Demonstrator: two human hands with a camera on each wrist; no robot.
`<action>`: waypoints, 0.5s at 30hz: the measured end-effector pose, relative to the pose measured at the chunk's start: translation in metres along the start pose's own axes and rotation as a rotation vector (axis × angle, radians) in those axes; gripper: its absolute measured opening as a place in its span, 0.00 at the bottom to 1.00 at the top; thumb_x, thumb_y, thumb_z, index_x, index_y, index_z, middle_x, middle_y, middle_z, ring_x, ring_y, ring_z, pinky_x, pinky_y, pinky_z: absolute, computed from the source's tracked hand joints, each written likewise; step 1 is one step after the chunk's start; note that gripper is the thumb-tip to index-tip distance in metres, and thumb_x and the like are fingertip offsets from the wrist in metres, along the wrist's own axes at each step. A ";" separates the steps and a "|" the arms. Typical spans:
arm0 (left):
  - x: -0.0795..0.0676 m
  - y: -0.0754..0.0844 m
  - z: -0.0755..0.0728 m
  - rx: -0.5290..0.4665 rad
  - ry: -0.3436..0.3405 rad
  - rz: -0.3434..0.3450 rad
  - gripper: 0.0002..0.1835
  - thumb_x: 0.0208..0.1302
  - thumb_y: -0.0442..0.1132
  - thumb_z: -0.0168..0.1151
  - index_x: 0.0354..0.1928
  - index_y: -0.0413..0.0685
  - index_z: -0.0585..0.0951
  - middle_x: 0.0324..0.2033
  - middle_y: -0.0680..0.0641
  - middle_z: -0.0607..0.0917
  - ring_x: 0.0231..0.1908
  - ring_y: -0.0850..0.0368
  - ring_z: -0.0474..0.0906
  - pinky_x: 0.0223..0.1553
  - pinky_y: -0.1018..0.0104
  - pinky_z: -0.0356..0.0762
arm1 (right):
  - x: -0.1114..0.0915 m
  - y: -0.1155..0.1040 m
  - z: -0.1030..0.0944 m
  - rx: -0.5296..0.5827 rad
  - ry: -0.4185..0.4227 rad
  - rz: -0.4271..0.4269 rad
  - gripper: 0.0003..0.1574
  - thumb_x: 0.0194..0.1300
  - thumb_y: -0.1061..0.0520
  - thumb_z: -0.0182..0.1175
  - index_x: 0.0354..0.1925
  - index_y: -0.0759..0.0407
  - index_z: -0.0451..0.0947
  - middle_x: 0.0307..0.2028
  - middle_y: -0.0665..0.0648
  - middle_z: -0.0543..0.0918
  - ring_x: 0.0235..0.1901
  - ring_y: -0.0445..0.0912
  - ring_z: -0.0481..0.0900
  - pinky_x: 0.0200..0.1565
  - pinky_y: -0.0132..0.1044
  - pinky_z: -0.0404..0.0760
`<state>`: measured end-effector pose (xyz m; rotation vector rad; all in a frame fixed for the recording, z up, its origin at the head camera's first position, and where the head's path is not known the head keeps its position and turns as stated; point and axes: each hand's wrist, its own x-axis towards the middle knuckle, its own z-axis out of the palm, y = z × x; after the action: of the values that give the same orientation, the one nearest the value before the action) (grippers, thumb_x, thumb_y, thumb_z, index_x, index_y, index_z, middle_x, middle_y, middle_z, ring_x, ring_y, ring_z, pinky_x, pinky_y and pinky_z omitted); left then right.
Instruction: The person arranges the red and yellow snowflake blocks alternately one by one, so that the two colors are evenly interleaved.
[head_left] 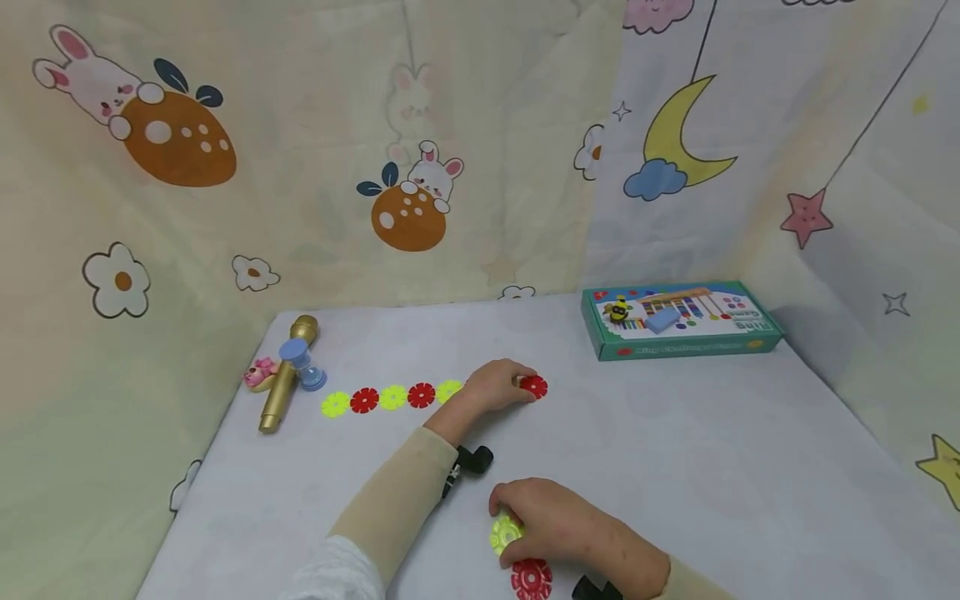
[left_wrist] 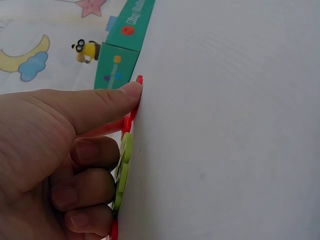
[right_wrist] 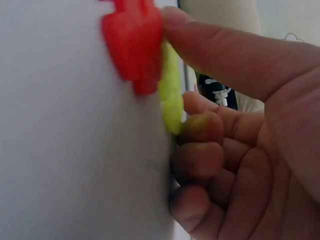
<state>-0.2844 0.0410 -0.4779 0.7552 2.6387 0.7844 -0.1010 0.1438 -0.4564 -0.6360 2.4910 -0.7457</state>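
Note:
At the right end of a row on the table, my left hand pinches a red flower-shaped disc. In the left wrist view its thumb lies on the red disc's edge, and the other fingers curl beside a yellow-green disc. The row alternates yellow-green and red discs; the left hand covers part of it. Nearer the front, my right hand holds another yellow-green disc between thumb and fingers. Just below it is a red disc, close to the thumb.
A green game box stands at the back right. On the left lie a gold microphone, a blue hourglass-shaped timer and a small pink figure. Patterned cloth rises behind the white table.

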 end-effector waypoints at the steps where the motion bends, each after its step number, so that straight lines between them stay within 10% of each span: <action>1: 0.000 0.000 0.000 -0.001 0.001 0.000 0.23 0.57 0.49 0.67 0.56 0.60 0.80 0.46 0.55 0.80 0.44 0.60 0.70 0.39 0.68 0.72 | 0.000 0.000 0.001 -0.004 0.004 0.014 0.24 0.43 0.42 0.75 0.38 0.43 0.76 0.28 0.37 0.73 0.29 0.34 0.70 0.34 0.30 0.73; 9: 0.000 0.000 0.000 0.003 -0.001 0.006 0.23 0.56 0.50 0.67 0.56 0.61 0.80 0.46 0.55 0.80 0.43 0.60 0.70 0.38 0.67 0.72 | 0.002 0.002 0.005 0.013 0.052 0.027 0.24 0.41 0.42 0.76 0.31 0.44 0.73 0.27 0.40 0.71 0.28 0.34 0.68 0.34 0.29 0.71; 15: 0.000 -0.002 0.001 0.017 0.004 0.003 0.24 0.56 0.51 0.67 0.56 0.62 0.80 0.48 0.55 0.80 0.45 0.61 0.71 0.41 0.66 0.72 | -0.001 0.008 0.002 0.262 0.027 -0.072 0.19 0.45 0.49 0.75 0.29 0.45 0.72 0.22 0.43 0.74 0.22 0.35 0.70 0.26 0.28 0.71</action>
<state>-0.2848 0.0400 -0.4798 0.7635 2.6523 0.7658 -0.1018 0.1498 -0.4625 -0.6250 2.3488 -1.0925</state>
